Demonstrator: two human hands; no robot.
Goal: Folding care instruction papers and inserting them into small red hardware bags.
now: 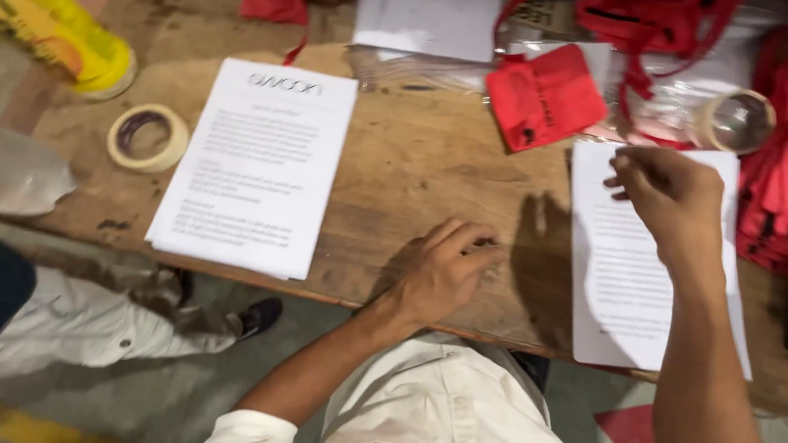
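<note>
Wooden counter (427,158): left hand (440,273) resting near the front edge, fingers curled, grip empty. Right hand (667,196) over a printed sheet (622,282), fingertips pinched; whether they hold paper, cannot tell. Red pouch (543,95) lies behind.

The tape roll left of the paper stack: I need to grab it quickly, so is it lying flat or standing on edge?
Lying flat. The tape roll shows its full ring and open centre, resting on the wooden table.

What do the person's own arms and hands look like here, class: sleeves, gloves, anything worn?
Both hands are bare: no gloves, and no rings or watch that can be seen. The left hand extends from a forearm whose white sleeve is rolled up near the elbow. The right hand and forearm show no sleeve in view.
</note>
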